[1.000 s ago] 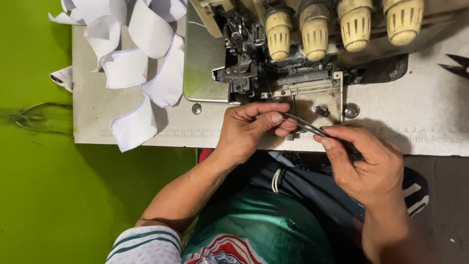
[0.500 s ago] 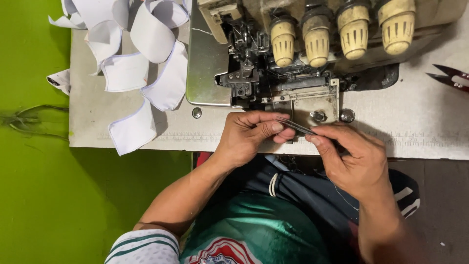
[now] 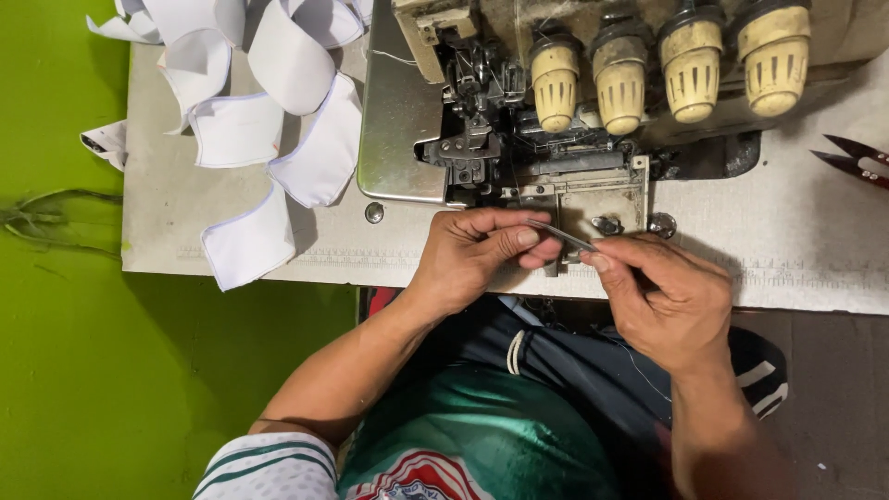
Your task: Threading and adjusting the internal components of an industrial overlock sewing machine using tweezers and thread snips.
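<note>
Pinching a thin metal tweezers (image 3: pixel 562 236) between thumb and forefinger, the right hand (image 3: pixel 669 298) is closed on it right at the front edge of the overlock sewing machine (image 3: pixel 574 111). The left hand (image 3: pixel 482 255) is curled too, fingertips pressed together at the tweezers' tip, though I can't tell what they grip. Compared with a second ago, both hands sit a bit closer to the machine's plate. White fabric strips (image 3: pixel 269 120) lie to the left on the table (image 3: pixel 167 204).
</note>
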